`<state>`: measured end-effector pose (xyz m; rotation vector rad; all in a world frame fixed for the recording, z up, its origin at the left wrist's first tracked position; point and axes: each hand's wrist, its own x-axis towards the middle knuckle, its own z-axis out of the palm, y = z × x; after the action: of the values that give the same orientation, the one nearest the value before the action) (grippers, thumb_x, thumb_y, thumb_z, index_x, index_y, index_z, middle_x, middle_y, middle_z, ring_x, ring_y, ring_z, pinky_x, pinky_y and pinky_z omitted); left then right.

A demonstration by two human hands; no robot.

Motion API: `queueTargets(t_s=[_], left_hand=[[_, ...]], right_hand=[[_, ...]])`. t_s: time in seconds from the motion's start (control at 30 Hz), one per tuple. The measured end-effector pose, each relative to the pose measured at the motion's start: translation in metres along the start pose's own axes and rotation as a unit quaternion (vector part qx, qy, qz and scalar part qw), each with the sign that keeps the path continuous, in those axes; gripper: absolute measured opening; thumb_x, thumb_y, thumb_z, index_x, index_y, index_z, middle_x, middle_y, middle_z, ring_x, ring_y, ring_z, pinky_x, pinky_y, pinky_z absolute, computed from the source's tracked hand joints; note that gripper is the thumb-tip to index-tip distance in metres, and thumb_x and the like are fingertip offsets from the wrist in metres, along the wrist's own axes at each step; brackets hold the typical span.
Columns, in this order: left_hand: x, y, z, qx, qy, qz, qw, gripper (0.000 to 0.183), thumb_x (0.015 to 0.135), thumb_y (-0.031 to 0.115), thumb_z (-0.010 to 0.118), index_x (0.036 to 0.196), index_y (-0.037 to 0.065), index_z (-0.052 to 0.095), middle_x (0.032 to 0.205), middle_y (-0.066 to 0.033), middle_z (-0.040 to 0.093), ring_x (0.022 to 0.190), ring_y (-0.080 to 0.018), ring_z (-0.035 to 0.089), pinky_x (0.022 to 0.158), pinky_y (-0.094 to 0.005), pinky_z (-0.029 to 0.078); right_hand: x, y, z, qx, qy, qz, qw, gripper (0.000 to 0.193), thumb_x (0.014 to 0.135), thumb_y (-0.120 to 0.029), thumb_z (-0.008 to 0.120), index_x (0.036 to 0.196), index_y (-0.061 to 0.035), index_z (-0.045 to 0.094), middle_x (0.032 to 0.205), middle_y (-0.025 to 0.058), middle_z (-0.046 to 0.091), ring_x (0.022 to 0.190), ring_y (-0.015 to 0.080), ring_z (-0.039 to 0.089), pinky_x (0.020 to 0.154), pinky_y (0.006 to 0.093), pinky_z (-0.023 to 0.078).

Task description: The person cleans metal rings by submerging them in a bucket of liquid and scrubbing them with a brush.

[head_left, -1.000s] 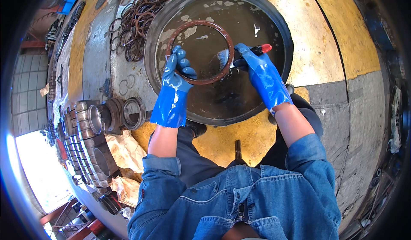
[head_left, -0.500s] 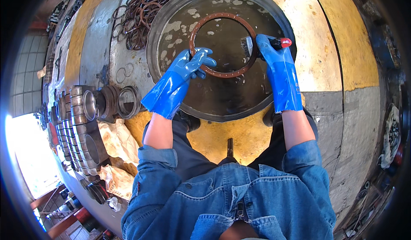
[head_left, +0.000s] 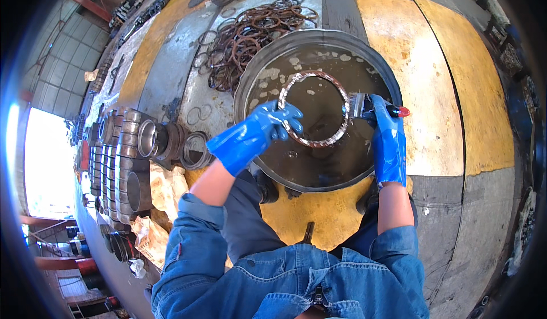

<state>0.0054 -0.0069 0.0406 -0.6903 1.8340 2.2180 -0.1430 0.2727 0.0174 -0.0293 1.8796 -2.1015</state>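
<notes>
Brown ring (head_left: pixel 346 109) shows wet gloss, blue gloves (head_left: pixel 390 155) look smooth, shiny plastic, jacket (head_left: pixel 285 279) is matt denim, stacked cylinders (head_left: pixel 125 176) gleam metallic, paper (head_left: pixel 165 189) looks creased.

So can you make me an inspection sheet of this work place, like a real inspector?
Surface: floor in yellow and grey sections, worn and stained.
Job's things: brown ring held over a round basin of murky liquid; red-tipped brush beside it, contact unclear.
Clutter: heap of rings beyond the basin, stacked metal cylinders and crumpled paper at left.
Grips: both blue-gloved; left grip holds the ring, right grip the brush.
Cables: nothing seen.
Surroundings: panelled wall and bright opening at far left.
</notes>
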Motion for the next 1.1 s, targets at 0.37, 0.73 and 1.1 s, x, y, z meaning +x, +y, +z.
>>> queueTargets(t_s=[0.37, 0.73, 1.1], left_hand=[[0.075, 0.062, -0.023, 0.134, 0.075, 0.084, 0.985, 0.067, 0.097, 0.041, 0.071, 0.146, 0.000, 0.053, 0.135, -0.0116, 0.066, 0.120, -0.0259, 0.065, 0.092, -0.0371, 0.056], [0.143, -0.075, 0.032, 0.654, 0.110, 0.072, 0.745, 0.092, 0.077, 0.049, 0.082, 0.148, 0.001, 0.050, 0.154, -0.0226, 0.049, 0.141, -0.0384, 0.049, 0.117, -0.0458, 0.042], [0.158, -0.107, 0.033, 0.575, -0.049, -0.085, 0.813, 0.028, 0.078, 0.016, 0.076, 0.102, 0.003, 0.074, 0.107, -0.0260, 0.073, 0.100, -0.0438, 0.071, 0.084, -0.0492, 0.058]], right_hand=[[-0.002, -0.006, -0.021, 0.046, -0.043, 0.026, 0.998, 0.044, 0.100, -0.033, 0.069, 0.130, -0.0006, 0.065, 0.112, 0.0062, 0.070, 0.100, 0.0123, 0.066, 0.092, 0.0269, 0.050], [0.003, 0.003, -0.019, 0.050, -0.053, 0.047, 0.996, 0.041, 0.099, -0.033, 0.069, 0.125, -0.0014, 0.068, 0.107, 0.0055, 0.071, 0.095, 0.0121, 0.066, 0.088, 0.0271, 0.051], [0.017, 0.008, -0.019, 0.036, -0.059, 0.060, 0.996, 0.037, 0.098, -0.032, 0.069, 0.120, -0.0022, 0.070, 0.102, 0.0048, 0.072, 0.091, 0.0118, 0.066, 0.085, 0.0274, 0.051]])
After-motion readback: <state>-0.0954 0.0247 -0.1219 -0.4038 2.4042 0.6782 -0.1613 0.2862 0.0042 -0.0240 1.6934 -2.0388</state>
